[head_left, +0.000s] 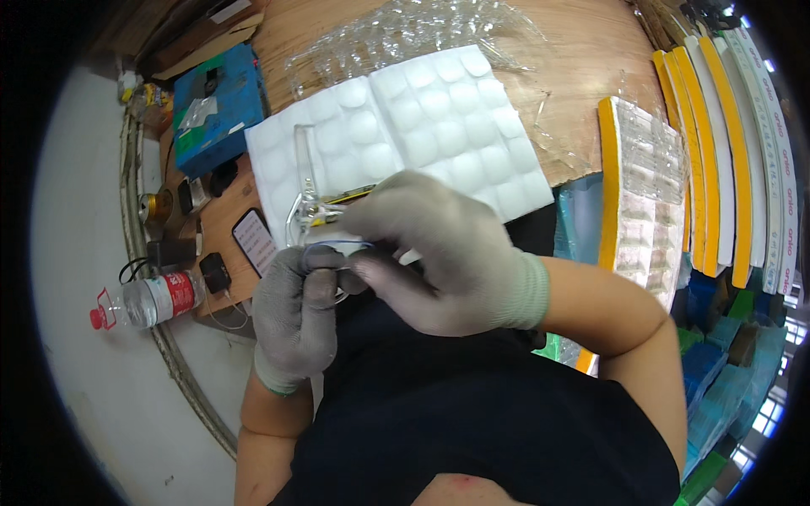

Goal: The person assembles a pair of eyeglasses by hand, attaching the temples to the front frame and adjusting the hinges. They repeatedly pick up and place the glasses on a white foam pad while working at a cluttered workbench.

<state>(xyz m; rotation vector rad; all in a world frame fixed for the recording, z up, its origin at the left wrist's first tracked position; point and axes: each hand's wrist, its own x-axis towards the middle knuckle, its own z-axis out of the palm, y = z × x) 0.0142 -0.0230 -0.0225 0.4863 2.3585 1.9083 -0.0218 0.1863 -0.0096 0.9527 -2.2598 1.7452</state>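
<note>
Strand, thin and blue, runs between left hand and right hand

At the far left, beside a pale wall, a clear bottle with a red label has its red cap toward the picture's edge. Farther up are a yellow can and a blue box with a crumpled clear scrap on top. A small black device sits near the bottle's label. Next comes a phone, screen lit, on the wooden tabletop, just beside a white padded sheet with rows of round bumps.

The left hand wears a grey glove; its fingers are curled and the thumb is folded in against them, closed on one end of the strand. From there the strand arcs across a narrow gap. Just beyond it, on the sheet, lies a clear plastic piece with small shiny parts, and next to that a slim yellow-and-black tool.

The right hand, gloved alike, is blurred. Its fingers are bent, thumb and forefinger close together at the strand's other end; whether they pinch it, I cannot tell.

Beyond the sheet spreads a heap of clear plastic pieces. Farther right stands a yellow-edged panel, then white and yellow boards in a row, with blue and green bundles nearer the person.
</note>
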